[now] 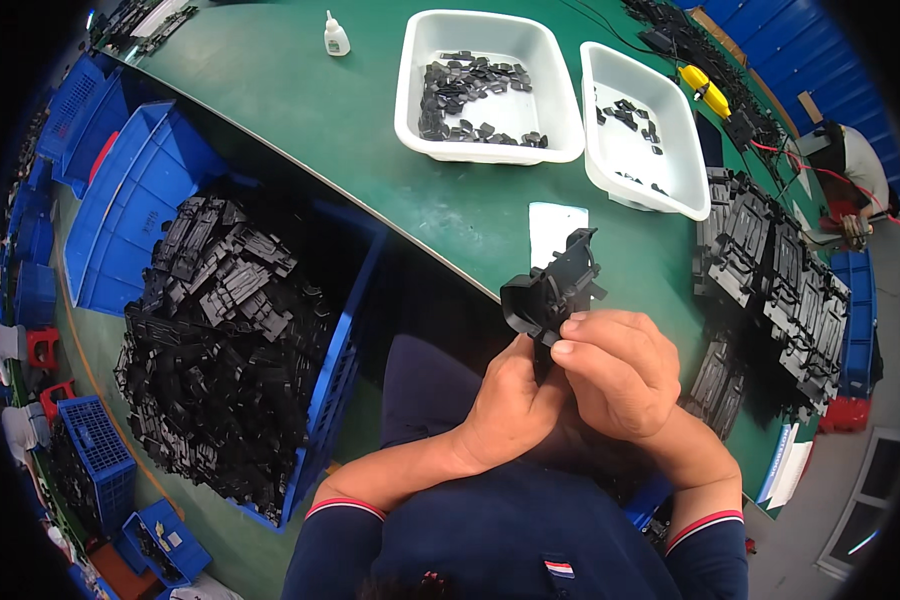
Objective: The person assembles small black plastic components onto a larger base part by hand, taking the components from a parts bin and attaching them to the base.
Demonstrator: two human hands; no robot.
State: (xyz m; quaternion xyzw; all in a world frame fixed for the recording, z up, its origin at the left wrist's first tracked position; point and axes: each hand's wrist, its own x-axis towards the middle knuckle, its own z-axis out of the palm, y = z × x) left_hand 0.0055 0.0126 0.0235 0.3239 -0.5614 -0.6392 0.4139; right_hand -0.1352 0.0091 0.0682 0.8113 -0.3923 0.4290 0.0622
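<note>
A black moulded plastic part (555, 287) is held up in front of me over the near edge of the green table. My left hand (515, 400) is closed round its lower end. At its right side, my right hand (620, 370) pinches the part with thumb and fingertips; whether a smaller piece sits between those fingers is hidden. Behind the part a white sheet or card (557, 222) lies on the table. Farther back, a white tub (410, 100) holds many small black pieces, and a second white tub (595, 165) to its right holds fewer.
A small white bottle (336, 35) stands far left on the table (300, 110). Stacked black parts (770, 280) line its right side. A big blue crate (355, 300) heaped with black parts (220, 370) stands at my left. A person (855, 170) is at the far right.
</note>
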